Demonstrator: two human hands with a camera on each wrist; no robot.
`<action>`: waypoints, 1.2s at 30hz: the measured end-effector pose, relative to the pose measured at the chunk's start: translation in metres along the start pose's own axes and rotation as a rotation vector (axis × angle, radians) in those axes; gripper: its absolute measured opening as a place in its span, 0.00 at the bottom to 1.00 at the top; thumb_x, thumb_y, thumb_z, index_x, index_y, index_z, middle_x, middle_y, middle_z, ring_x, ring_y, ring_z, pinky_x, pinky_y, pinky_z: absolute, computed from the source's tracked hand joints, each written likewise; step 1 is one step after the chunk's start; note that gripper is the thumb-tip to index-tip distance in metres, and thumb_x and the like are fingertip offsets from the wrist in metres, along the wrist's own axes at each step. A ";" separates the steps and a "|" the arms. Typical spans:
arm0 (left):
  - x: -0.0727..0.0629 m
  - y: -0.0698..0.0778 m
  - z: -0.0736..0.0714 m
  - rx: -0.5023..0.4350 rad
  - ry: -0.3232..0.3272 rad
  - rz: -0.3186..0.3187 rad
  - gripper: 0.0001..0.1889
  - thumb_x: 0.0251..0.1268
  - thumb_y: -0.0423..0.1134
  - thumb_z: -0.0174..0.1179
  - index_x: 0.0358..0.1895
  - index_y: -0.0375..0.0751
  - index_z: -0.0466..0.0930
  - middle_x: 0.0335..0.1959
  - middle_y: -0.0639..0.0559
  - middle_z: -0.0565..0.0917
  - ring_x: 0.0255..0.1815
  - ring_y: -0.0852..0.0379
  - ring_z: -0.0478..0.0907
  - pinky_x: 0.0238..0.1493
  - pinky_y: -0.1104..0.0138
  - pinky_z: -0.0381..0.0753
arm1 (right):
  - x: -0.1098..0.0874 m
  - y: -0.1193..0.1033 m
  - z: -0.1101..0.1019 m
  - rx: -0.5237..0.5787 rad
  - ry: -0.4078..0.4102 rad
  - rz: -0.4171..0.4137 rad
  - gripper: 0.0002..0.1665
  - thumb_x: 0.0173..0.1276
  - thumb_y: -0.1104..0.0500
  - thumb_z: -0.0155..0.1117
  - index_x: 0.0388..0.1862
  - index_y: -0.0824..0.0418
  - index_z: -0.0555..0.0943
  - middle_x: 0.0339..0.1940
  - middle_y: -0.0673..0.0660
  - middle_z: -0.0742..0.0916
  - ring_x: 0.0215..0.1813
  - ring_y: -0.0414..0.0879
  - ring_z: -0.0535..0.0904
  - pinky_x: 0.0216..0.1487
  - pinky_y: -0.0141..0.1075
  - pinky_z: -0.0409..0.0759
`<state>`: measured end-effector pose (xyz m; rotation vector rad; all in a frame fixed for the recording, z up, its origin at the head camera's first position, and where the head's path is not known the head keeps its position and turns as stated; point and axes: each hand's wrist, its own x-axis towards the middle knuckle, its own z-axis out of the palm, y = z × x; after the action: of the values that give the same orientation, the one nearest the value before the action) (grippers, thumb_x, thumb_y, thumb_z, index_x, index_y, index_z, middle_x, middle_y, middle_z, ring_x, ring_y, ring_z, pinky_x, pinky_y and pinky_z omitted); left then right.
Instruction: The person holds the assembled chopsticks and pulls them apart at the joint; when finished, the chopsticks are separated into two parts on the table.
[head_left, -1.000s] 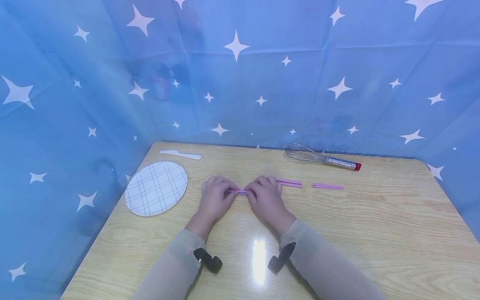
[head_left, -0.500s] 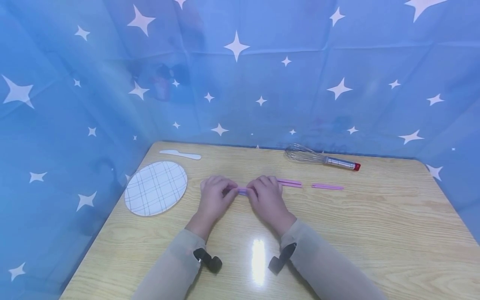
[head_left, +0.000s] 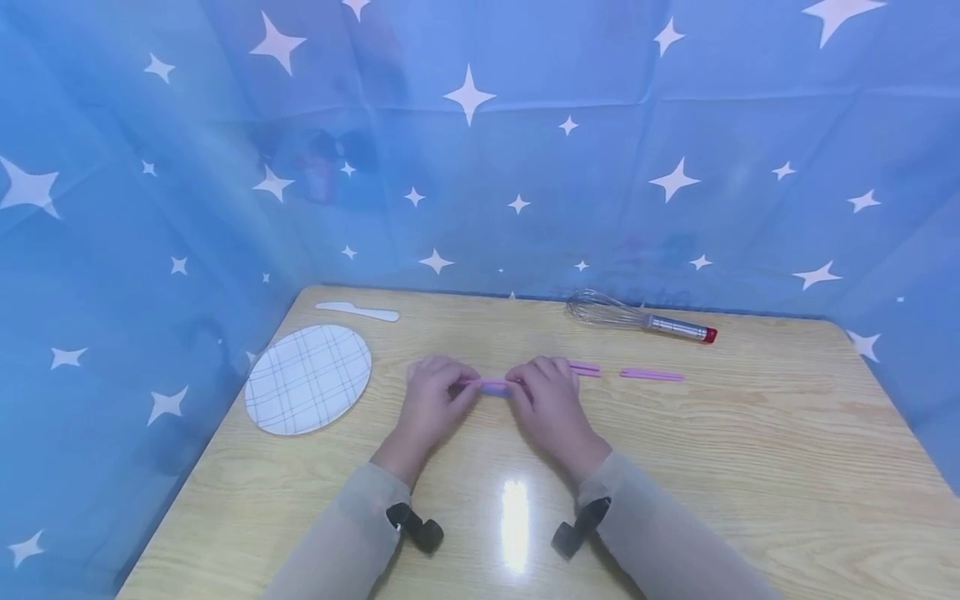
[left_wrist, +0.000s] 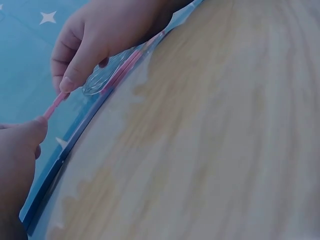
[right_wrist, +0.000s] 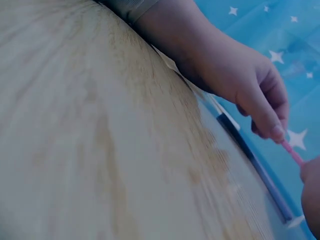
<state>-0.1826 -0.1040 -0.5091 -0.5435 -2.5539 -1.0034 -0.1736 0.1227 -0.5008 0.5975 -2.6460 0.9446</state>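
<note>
My left hand [head_left: 437,398] and my right hand [head_left: 550,404] face each other over the middle of the table. Between them they pinch a thin pink stick [left_wrist: 54,106], thumb and fingers at each end; most of its length is hidden by the hands. In the left wrist view it is held up off the tabletop. Below it a dark blue bar [right_wrist: 255,165] lies on the table, showing in the head view as a bluish strip just under the pink. Right beside the right hand lie pink sticks [head_left: 585,368], partly covered by that hand.
Further right lies another pair of pink sticks [head_left: 652,375]. A wire whisk [head_left: 637,317] rests near the back edge. At the left are a round white checked plate or mat [head_left: 308,380] and a white knife [head_left: 357,312]. A blue starry curtain [head_left: 480,167] backs the table [head_left: 750,467].
My right hand has shifted to the right, away from the left, so more of the pink stick shows between them. The left hand stays nearly in place.
</note>
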 end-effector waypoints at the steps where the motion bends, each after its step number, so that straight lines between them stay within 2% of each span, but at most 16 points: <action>1: 0.000 0.002 0.001 0.003 -0.008 0.004 0.06 0.70 0.48 0.73 0.44 0.54 0.90 0.38 0.66 0.87 0.47 0.62 0.77 0.65 0.56 0.63 | -0.001 0.001 -0.002 -0.007 0.000 0.000 0.09 0.80 0.51 0.66 0.50 0.52 0.87 0.47 0.48 0.85 0.55 0.51 0.71 0.63 0.51 0.64; 6: 0.002 0.011 0.010 -0.001 -0.032 0.022 0.06 0.70 0.48 0.73 0.43 0.54 0.90 0.39 0.66 0.87 0.47 0.62 0.77 0.64 0.58 0.65 | -0.010 0.009 -0.012 -0.052 0.007 -0.003 0.08 0.79 0.51 0.67 0.48 0.51 0.88 0.46 0.48 0.85 0.54 0.51 0.72 0.63 0.51 0.65; 14: 0.010 0.029 0.022 -0.021 -0.055 0.072 0.05 0.70 0.45 0.73 0.42 0.51 0.91 0.41 0.61 0.89 0.48 0.58 0.79 0.57 0.59 0.78 | -0.021 0.020 -0.031 -0.032 0.055 -0.011 0.06 0.77 0.53 0.69 0.47 0.52 0.88 0.50 0.51 0.88 0.66 0.58 0.73 0.69 0.58 0.62; 17: 0.013 0.034 0.027 -0.016 -0.042 0.111 0.05 0.70 0.46 0.73 0.42 0.50 0.90 0.40 0.60 0.89 0.46 0.58 0.79 0.56 0.59 0.78 | -0.024 0.024 -0.036 -0.025 0.063 -0.003 0.05 0.77 0.54 0.69 0.47 0.52 0.88 0.51 0.51 0.87 0.63 0.56 0.73 0.68 0.58 0.62; 23: 0.012 0.042 0.038 0.044 -0.037 0.218 0.05 0.71 0.46 0.72 0.41 0.51 0.90 0.39 0.61 0.87 0.44 0.59 0.79 0.55 0.60 0.77 | -0.032 0.031 -0.043 -0.013 0.077 -0.012 0.05 0.76 0.57 0.70 0.46 0.55 0.88 0.46 0.50 0.86 0.55 0.55 0.73 0.62 0.56 0.64; 28: 0.011 0.049 0.046 0.029 -0.030 0.228 0.04 0.69 0.43 0.73 0.41 0.50 0.90 0.39 0.60 0.88 0.45 0.58 0.79 0.55 0.58 0.76 | -0.037 0.039 -0.046 -0.026 0.066 -0.021 0.05 0.77 0.56 0.69 0.46 0.55 0.88 0.47 0.49 0.87 0.55 0.54 0.73 0.62 0.54 0.64; 36: 0.023 0.064 0.066 0.018 -0.094 0.259 0.05 0.72 0.47 0.70 0.43 0.54 0.90 0.39 0.64 0.86 0.47 0.60 0.78 0.64 0.56 0.73 | -0.053 0.061 -0.068 -0.055 0.115 0.007 0.03 0.75 0.58 0.71 0.44 0.54 0.88 0.45 0.50 0.86 0.55 0.55 0.72 0.61 0.54 0.63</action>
<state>-0.1845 -0.0094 -0.5076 -0.9087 -2.4867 -0.8817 -0.1481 0.2254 -0.5023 0.5057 -2.5642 0.8773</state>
